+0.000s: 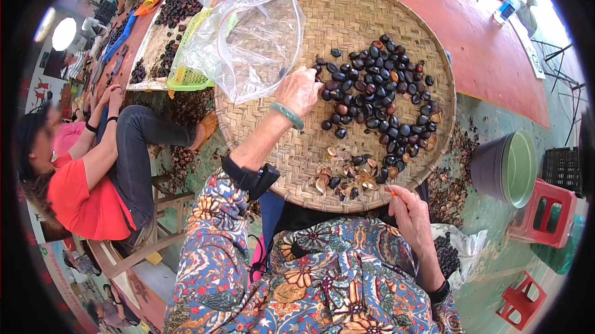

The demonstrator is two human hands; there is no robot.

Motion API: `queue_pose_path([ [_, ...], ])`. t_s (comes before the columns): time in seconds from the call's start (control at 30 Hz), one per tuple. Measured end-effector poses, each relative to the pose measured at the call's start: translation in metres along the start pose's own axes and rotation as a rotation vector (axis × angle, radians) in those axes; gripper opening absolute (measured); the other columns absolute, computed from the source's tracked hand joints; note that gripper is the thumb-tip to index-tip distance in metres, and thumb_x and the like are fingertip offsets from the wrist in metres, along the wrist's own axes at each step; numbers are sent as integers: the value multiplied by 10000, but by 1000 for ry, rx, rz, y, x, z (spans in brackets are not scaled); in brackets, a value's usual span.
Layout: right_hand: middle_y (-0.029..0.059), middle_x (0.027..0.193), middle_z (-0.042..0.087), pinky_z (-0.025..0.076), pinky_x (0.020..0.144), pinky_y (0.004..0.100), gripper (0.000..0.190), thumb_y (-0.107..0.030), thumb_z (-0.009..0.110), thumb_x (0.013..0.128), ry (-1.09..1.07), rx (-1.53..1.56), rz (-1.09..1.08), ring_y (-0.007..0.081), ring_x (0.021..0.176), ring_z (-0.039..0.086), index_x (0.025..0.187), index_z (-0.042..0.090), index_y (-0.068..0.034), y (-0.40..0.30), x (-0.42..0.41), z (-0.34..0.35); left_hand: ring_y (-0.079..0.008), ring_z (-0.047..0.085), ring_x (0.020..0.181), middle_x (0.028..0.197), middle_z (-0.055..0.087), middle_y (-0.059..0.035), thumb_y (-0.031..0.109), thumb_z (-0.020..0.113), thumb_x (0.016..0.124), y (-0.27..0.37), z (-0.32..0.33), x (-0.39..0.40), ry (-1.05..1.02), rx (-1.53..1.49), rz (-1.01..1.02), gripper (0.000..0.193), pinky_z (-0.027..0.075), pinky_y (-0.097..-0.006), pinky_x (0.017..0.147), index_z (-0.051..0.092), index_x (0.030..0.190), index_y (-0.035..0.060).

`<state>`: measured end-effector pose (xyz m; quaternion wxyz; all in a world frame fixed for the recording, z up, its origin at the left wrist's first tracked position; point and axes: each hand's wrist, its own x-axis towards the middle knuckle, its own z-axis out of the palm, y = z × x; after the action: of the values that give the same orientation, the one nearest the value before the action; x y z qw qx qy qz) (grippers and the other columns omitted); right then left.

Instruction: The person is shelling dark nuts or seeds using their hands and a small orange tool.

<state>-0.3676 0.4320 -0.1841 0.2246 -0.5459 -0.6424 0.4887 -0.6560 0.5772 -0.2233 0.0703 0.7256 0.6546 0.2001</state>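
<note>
A round woven bamboo tray (260,129) lies before me with a heap of glossy dark seeds (372,83) on it. My left hand (300,90), a green bangle at its wrist, is over the tray with its fingers curled. It lies between the seeds and the mouth of a clear plastic bag (260,50); whether anything is in its fingers is hidden. At the near rim, my right hand (411,215) grips a small orange-handled tool (393,191), its thin metal tip by the seeds. Broken pale-brown shells (362,178) are scattered near that tip.
A green plastic basket (190,66) and dark seeds on a sheet (144,73) are on the red table (483,50). A person in a red shirt (93,199) sits at left. Right of me are a bucket (492,169), red stools (523,299) and floor debris.
</note>
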Motion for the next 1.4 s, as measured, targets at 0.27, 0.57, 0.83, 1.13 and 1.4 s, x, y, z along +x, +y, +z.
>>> queue_pose_path([
  [0.27,119,690,546,431,605,261,227,-55,449,867,-99,58,-11,149,627,526,1067,511,35,-8,0,-2,-231,575,698,746,580,-132,68,628,651,-9,6,-8,-203,-489,-177,257,471,-328,643,553,887,1],
  [0.57,39,700,508,412,619,228,326,-81,434,886,-267,412,154,85,667,464,1206,436,-14,-34,2,-4,-140,584,803,950,595,-87,53,701,691,84,-53,-111,-328,-1316,-414,397,482,-233,679,538,1044,-26],
  [0.83,9,576,489,368,500,219,397,-60,407,883,-395,431,-34,67,527,435,1278,383,-31,-37,0,14,-177,596,789,948,542,-91,-9,708,662,100,-39,-154,-219,-1571,-535,347,504,-225,574,536,963,-2],
  [1.13,7,559,476,379,505,225,403,-40,413,875,-406,442,-5,74,525,449,1276,382,-24,-39,-4,14,-120,521,875,964,489,-47,-94,685,664,101,-38,-155,-209,-1566,-379,332,488,-242,761,533,941,8],
  [1.4,18,551,480,396,517,228,423,-3,403,856,-403,433,-42,85,525,472,1279,380,-20,-39,-1,12,-109,504,857,963,454,-55,-107,679,664,107,-41,-152,-179,-1495,-302,314,484,-225,737,521,908,12],
])
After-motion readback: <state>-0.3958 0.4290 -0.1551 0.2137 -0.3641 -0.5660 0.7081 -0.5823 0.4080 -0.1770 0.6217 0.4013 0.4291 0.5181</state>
